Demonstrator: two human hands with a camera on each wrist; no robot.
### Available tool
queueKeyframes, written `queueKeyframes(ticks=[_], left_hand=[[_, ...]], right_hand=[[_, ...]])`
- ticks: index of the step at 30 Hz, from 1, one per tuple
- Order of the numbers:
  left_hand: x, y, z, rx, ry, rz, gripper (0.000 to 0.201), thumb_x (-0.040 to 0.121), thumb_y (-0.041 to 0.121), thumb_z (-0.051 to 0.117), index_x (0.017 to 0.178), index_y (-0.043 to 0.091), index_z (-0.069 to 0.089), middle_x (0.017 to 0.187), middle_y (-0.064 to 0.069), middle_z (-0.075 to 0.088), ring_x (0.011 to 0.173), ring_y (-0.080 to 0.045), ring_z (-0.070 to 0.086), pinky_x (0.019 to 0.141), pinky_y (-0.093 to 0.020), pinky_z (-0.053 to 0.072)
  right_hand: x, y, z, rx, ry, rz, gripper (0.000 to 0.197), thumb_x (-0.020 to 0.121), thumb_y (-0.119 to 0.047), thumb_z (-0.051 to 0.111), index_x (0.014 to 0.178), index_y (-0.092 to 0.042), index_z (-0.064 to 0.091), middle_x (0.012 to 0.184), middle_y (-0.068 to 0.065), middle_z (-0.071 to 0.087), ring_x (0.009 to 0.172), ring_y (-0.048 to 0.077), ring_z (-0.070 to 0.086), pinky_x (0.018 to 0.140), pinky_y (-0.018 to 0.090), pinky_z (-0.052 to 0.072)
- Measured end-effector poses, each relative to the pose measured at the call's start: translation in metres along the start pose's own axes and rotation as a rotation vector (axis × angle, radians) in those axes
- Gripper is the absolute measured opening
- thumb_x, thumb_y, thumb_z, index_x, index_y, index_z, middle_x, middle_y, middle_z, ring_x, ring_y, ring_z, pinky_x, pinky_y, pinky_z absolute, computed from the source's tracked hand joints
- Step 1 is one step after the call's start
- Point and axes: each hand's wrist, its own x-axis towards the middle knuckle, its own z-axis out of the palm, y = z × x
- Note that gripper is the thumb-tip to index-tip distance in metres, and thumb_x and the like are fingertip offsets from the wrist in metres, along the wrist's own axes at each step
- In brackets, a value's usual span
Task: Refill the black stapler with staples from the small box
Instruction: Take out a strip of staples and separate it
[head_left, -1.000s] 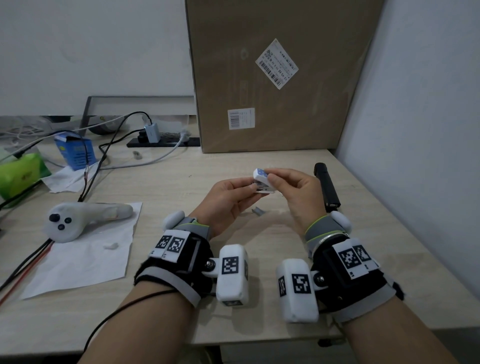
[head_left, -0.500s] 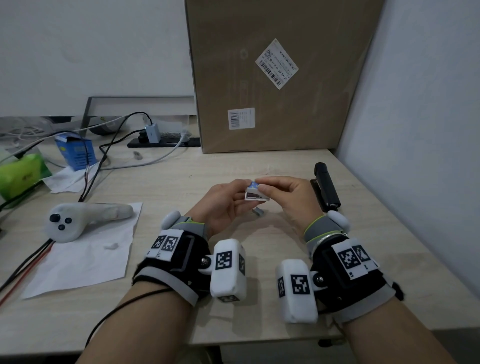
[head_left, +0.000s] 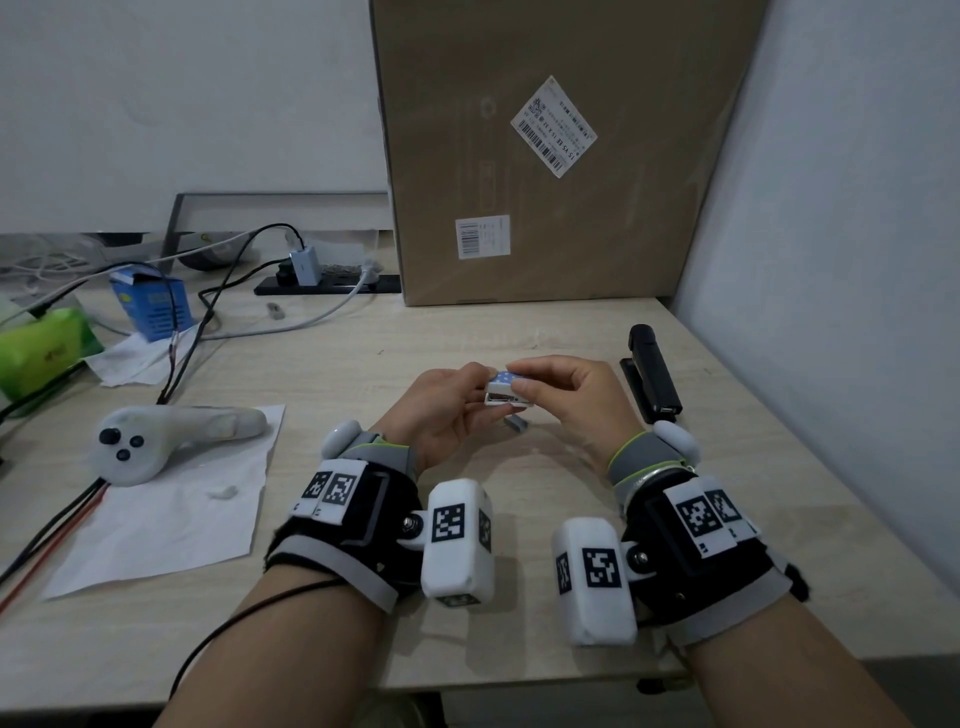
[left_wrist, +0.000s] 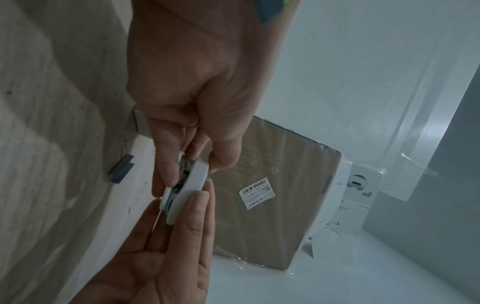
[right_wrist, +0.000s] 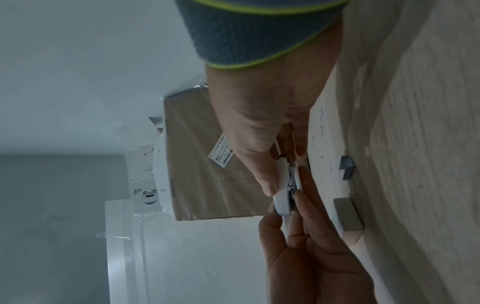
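Surface: a pale wooden desk (head_left: 363, 649) is being shown, set in a corner between white walls.
Background: a large cardboard box (head_left: 561, 156) is standing upright at the back edge of the desk.
Small box: the small staple box (head_left: 503, 388), white with a blue top, is being held above the middle of the desk, between the two hands; in the wrist views its two white shells are standing slightly apart and metal is showing in the gap.
Left hand: the left hand (head_left: 445, 410) is being closed on one end of the small staple box, thumb above and fingers below.
Right hand: the right hand (head_left: 571, 402) is being closed on the other end, and its fingertips are touching those of the left hand.
Loose staples: a strip of staples (head_left: 516, 423) is lying on the desk just under the hands.
Stapler: the black stapler (head_left: 652, 371) is lying closed on the desk, just beside the right hand, near the right wall, untouched.
Left side: a white controller (head_left: 156, 439) is resting on a sheet of paper (head_left: 156, 525); cables (head_left: 208, 312) are running behind it.
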Motion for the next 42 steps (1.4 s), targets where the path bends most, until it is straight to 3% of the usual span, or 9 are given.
queueKeyframes(ticks=[8, 12, 16, 18, 21, 25, 32, 37, 42], left_hand=[[0.002, 0.000, -0.004, 0.014, 0.044, 0.042, 0.025, 0.091, 0.018, 0.054, 0.092, -0.005, 0.062, 0.075, -0.015, 0.072, 0.063, -0.017, 0.071, 0.056, -0.019, 0.057], [0.002, 0.001, -0.003, 0.040, 0.041, 0.056, 0.029, 0.092, 0.025, 0.053, 0.096, -0.002, 0.062, 0.084, -0.014, 0.070, 0.064, -0.014, 0.070, 0.057, -0.019, 0.056], [0.003, 0.003, -0.005, 0.063, 0.062, 0.069, 0.038, 0.093, 0.034, 0.050, 0.111, 0.002, 0.061, 0.106, -0.013, 0.070, 0.090, -0.018, 0.070, 0.068, -0.022, 0.057], [0.003, 0.004, -0.008, 0.032, 0.111, 0.090, 0.035, 0.093, 0.032, 0.050, 0.110, 0.003, 0.059, 0.110, -0.012, 0.068, 0.094, -0.018, 0.068, 0.070, -0.022, 0.056], [0.005, 0.006, -0.015, -0.059, 0.192, 0.121, 0.022, 0.092, 0.022, 0.051, 0.099, 0.003, 0.061, 0.104, -0.011, 0.068, 0.091, -0.017, 0.068, 0.069, -0.020, 0.056], [0.005, 0.008, -0.018, -0.117, 0.278, 0.127, 0.014, 0.090, 0.011, 0.051, 0.088, 0.002, 0.061, 0.092, -0.011, 0.068, 0.084, -0.016, 0.066, 0.062, -0.016, 0.054], [0.006, 0.008, -0.018, -0.091, 0.327, 0.135, 0.014, 0.091, 0.011, 0.049, 0.084, 0.006, 0.061, 0.088, -0.008, 0.066, 0.080, -0.014, 0.063, 0.069, -0.019, 0.049], [0.006, 0.007, -0.016, -0.074, 0.325, 0.137, 0.014, 0.091, 0.012, 0.050, 0.085, 0.006, 0.061, 0.088, -0.007, 0.066, 0.080, -0.014, 0.062, 0.070, -0.020, 0.047], [0.005, 0.007, -0.015, -0.065, 0.326, 0.133, 0.013, 0.091, 0.012, 0.051, 0.084, 0.007, 0.061, 0.088, -0.007, 0.066, 0.080, -0.014, 0.062, 0.067, -0.019, 0.047]], right_hand=[[0.000, 0.000, -0.002, -0.105, 0.007, -0.002, 0.026, 0.079, -0.011, 0.070, 0.105, -0.011, 0.069, 0.103, 0.005, 0.072, 0.097, 0.015, 0.067, 0.090, 0.027, 0.052], [0.001, 0.000, -0.004, -0.147, 0.010, -0.011, 0.020, 0.079, -0.012, 0.070, 0.099, -0.015, 0.071, 0.096, 0.002, 0.073, 0.091, 0.012, 0.068, 0.086, 0.025, 0.053], [0.005, 0.004, -0.007, -0.165, 0.153, 0.010, 0.015, 0.076, -0.017, 0.073, 0.090, -0.019, 0.071, 0.090, 0.003, 0.073, 0.086, 0.014, 0.067, 0.082, 0.026, 0.053], [0.006, 0.006, -0.009, -0.225, 0.267, 0.045, 0.010, 0.073, -0.019, 0.074, 0.082, -0.020, 0.070, 0.082, 0.001, 0.071, 0.079, 0.014, 0.066, 0.075, 0.023, 0.051], [0.007, 0.009, -0.013, -0.378, 0.338, 0.122, 0.016, 0.071, -0.022, 0.075, 0.082, -0.013, 0.070, 0.078, -0.001, 0.069, 0.073, 0.011, 0.063, 0.064, 0.017, 0.046], [0.009, 0.013, -0.015, -0.494, 0.340, 0.156, 0.019, 0.068, -0.024, 0.076, 0.081, -0.013, 0.067, 0.077, -0.001, 0.066, 0.076, 0.016, 0.063, 0.071, 0.025, 0.048], [0.009, 0.016, -0.015, -0.637, 0.288, 0.172, 0.016, 0.069, -0.023, 0.074, 0.075, -0.015, 0.061, 0.080, 0.002, 0.065, 0.078, 0.020, 0.063, 0.071, 0.030, 0.049], [0.010, 0.017, -0.018, -0.785, 0.221, 0.224, 0.016, 0.071, -0.018, 0.071, 0.084, -0.011, 0.061, 0.089, 0.008, 0.069, 0.083, 0.024, 0.063, 0.073, 0.031, 0.049], [0.009, 0.013, -0.019, -0.760, 0.239, 0.217, 0.037, 0.069, -0.036, 0.076, 0.092, -0.012, 0.061, 0.088, 0.004, 0.065, 0.083, 0.024, 0.061, 0.071, 0.031, 0.046]])
